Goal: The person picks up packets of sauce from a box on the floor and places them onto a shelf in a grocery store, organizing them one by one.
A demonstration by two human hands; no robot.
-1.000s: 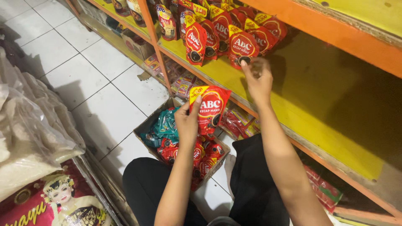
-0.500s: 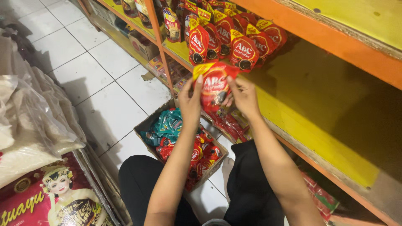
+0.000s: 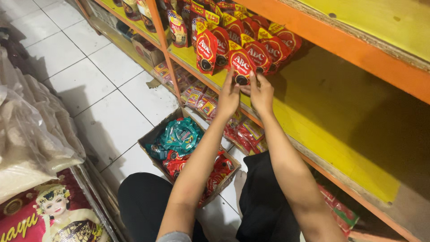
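I have my left hand (image 3: 229, 96) and right hand (image 3: 261, 93) pinched on the red sauce pouch (image 3: 240, 67) at the yellow shelf's (image 3: 313, 130) near edge, and I'd seat it upright against the pouch row (image 3: 260, 47).

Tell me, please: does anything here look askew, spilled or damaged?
Nothing is spilled or torn. The red pouch between the left hand and right hand stands upright at the shelf edge, in line with its row. The pouches in the box on the floor lie jumbled.
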